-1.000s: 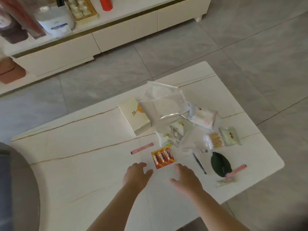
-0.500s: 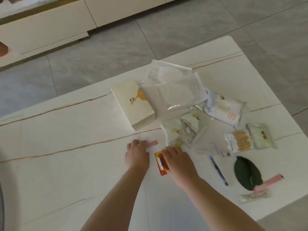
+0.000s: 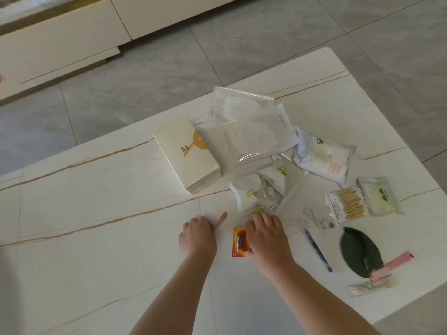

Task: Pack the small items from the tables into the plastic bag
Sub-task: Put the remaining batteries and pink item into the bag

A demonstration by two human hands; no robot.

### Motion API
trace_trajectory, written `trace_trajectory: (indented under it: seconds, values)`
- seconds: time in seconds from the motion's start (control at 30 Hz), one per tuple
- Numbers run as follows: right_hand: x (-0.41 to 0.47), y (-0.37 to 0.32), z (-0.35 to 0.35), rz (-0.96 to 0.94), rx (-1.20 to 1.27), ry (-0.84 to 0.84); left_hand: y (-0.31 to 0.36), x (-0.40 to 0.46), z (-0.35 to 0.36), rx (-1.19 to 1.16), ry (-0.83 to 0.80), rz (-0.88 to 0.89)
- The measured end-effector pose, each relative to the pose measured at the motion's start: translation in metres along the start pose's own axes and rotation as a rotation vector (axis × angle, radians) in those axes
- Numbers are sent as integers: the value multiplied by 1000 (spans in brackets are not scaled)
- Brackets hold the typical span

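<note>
Your left hand (image 3: 198,235) lies knuckles-up on the table (image 3: 96,238), fingers curled narrow over a pink strip (image 3: 221,220); only the strip's tip shows past your fingertips, and whether you grip it I cannot tell. Your right hand (image 3: 264,238) lies palm-down, fingers spread, covering the right part of a red-and-yellow battery card (image 3: 239,241); one dark cell shows at its thumb side. Its print is unreadable.

Beyond your right fingertips lie white sachets (image 3: 249,192) with yellow marks. Beyond those lies the clear bag (image 3: 244,131), flat, overlapping a cream box (image 3: 186,153) that bears an orange figure and small illegible characters. Right of your right hand: pen (image 3: 316,250), swabs (image 3: 348,203), green pouch (image 3: 360,252).
</note>
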State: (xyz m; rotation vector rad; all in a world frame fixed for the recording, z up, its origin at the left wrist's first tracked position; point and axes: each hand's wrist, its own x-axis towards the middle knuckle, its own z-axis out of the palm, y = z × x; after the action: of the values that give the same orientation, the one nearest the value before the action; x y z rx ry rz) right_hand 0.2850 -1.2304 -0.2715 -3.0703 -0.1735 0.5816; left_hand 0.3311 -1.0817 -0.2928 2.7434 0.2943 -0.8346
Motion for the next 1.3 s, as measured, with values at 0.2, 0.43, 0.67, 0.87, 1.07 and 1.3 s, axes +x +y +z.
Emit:
trace_trajectory:
  seconds: [0.2, 0.43, 0.67, 0.87, 1.07, 1.3]
  values:
    - [-19, 9, -5, 117, 275, -194, 3, -21, -8, -202, -141, -50]
    - [-64, 17, -43, 542, 770, -207, 22, -67, -34, -298, -219, 41]
    - [-145, 30, -115, 775, 1226, -128, 49, -144, -91, -306, -219, 151]
    - [-242, 34, -176, 931, 1398, -81, 69, -231, -144, -484, -305, 162]
    - [-325, 30, -224, 1015, 1515, 145, 105, -312, -177, -602, -402, 211]
    - [-425, 45, -257, 1110, 1715, 520, 157, -399, -186, -515, -547, 404]
